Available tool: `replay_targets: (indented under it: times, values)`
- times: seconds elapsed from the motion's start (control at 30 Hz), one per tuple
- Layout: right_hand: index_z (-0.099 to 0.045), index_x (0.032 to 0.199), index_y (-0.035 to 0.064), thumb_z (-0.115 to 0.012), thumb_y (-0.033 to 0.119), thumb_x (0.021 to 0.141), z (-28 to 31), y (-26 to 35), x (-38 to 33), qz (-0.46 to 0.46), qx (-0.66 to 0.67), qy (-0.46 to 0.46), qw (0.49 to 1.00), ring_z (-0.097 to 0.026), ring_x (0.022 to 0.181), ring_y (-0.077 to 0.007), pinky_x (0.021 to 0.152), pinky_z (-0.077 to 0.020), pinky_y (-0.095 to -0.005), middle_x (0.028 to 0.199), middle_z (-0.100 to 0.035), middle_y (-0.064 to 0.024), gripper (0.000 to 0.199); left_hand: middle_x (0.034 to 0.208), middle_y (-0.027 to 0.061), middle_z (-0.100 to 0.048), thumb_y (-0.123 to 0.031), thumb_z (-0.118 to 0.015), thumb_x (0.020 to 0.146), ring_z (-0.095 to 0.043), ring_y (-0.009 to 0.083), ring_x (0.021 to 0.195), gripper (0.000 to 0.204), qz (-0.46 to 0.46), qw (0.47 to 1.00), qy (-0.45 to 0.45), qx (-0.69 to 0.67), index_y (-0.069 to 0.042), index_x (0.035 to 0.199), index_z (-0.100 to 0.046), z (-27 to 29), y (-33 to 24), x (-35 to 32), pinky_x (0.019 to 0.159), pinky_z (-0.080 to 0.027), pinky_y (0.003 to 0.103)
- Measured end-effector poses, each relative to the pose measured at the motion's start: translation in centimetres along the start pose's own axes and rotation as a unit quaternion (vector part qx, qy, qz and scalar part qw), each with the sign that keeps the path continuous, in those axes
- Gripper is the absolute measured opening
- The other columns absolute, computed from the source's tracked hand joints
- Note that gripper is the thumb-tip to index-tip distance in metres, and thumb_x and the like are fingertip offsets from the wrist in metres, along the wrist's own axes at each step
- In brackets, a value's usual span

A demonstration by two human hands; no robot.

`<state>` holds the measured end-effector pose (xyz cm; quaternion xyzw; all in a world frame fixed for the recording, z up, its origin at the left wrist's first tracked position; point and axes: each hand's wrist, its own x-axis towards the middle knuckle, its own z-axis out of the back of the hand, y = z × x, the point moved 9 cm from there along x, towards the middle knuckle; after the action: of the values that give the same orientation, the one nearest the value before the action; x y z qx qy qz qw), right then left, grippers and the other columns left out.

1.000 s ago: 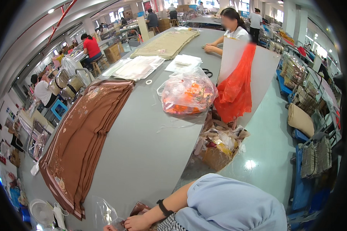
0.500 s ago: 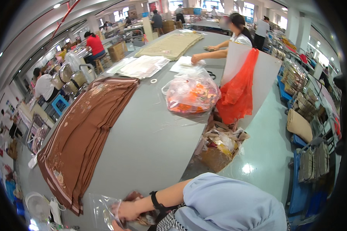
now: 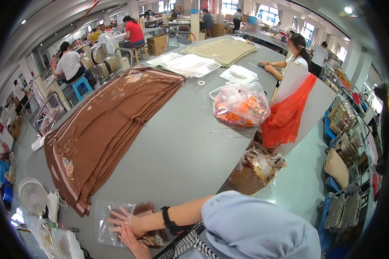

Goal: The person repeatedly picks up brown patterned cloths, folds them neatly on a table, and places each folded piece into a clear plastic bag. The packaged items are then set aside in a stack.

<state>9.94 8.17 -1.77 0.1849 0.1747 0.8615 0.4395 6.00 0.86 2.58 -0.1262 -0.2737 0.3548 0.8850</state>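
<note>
A clear plastic bag (image 3: 110,222) lies at the near edge of the grey table (image 3: 181,146), with a folded brown fabric piece (image 3: 145,211) partly inside it. My right hand (image 3: 126,221), a black band on its wrist, rests on top of the bag; its fingers are spread and its thumb pinches the bag's edge. My left hand (image 3: 133,244) lies flat just below, fingers straight against the bag and the fabric. My blue sleeve hides the rest of the fabric.
Long brown cloth (image 3: 103,129) is stacked along the table's left side. A clear bag of orange items (image 3: 241,105) and a red bag (image 3: 287,114) sit farther back. A cardboard box of scraps (image 3: 255,170) stands right of the table, a small fan (image 3: 32,194) at left. Other people work at the far tables.
My right hand has slid up onto the table with the bag. The brown fabric now shows inside the bag, and my left hand has come in beneath it.
</note>
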Motion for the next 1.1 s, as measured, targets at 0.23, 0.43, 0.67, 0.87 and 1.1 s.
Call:
replay_targets:
  times: [0.23, 0.43, 0.67, 0.87, 1.1]
  values:
    - [-0.054, 0.125, 0.0106, -0.066, 0.023, 0.074, 3.3, 3.8, -13.6, 0.173, 0.062, -0.035, 0.982, -0.034, 0.133, -0.0359, 0.11, -0.0217, -0.0583, 0.133, -0.048, -0.0146, 0.054, 0.145, 0.0208, -0.038, -0.013, -0.056, 0.088, -0.032, 0.0393, 0.137, 0.054, -0.051, 0.997, -0.051, -0.042, -0.001, 0.138, -0.042, -0.8, -1.0, -0.4, 0.113, -0.017, 0.057]
    - [-0.065, 0.114, 0.0167, -0.059, 0.018, 0.079, 3.6, 2.0, -11.9, 0.157, -0.085, -0.031, 0.983, -0.045, 0.125, -0.0314, 0.101, -0.0393, -0.0496, 0.133, -0.053, -0.0004, 0.036, 0.134, 0.0152, -0.049, -0.003, -0.054, 0.083, -0.044, 0.0341, 0.127, 0.046, 0.071, 0.997, -0.023, 0.01, -0.008, 0.128, -0.053, 0.0, -1.8, -2.8, 0.107, -0.032, 0.051]
    - [-0.065, 0.107, 0.0085, -0.057, -0.004, 0.07, 7.3, 5.1, -12.2, 0.129, 0.075, -0.084, 0.985, -0.062, 0.106, -0.0268, 0.082, -0.0542, -0.0334, 0.122, -0.059, -0.0077, 0.041, 0.117, 0.0158, -0.056, -0.024, -0.066, 0.082, -0.053, 0.0318, 0.111, 0.028, 0.015, 0.995, 0.099, -0.026, -0.004, 0.102, -0.063, -5.3, -8.1, -4.9, 0.096, -0.043, 0.041]
    - [-0.065, 0.109, 0.0075, -0.059, 0.002, 0.072, 5.3, 6.1, -11.1, 0.162, 0.031, -0.104, 0.981, -0.058, 0.111, -0.032, 0.088, -0.0519, -0.0367, 0.121, -0.059, -0.0094, 0.038, 0.133, 0.0245, -0.044, -0.044, -0.066, 0.082, -0.035, 0.0406, 0.129, 0.06, 0.069, 0.994, 0.035, -0.08, 0.0, 0.122, -0.056, -7.3, -4.4, -5.5, 0.11, -0.024, 0.052]
    - [-0.053, 0.135, 0.0182, -0.062, 0.022, 0.081, 0.4, 4.8, -5.4, 0.091, -0.204, 0.011, 0.975, -0.034, 0.134, -0.0442, 0.106, -0.0312, -0.0601, 0.143, -0.045, -0.0082, 0.054, 0.135, 0.0182, -0.046, -0.042, -0.068, 0.079, -0.035, 0.0356, 0.133, 0.062, 0.007, 0.983, 0.167, -0.077, -0.006, 0.127, -0.055, -4.9, -6.4, -4.7, 0.113, -0.019, 0.055]
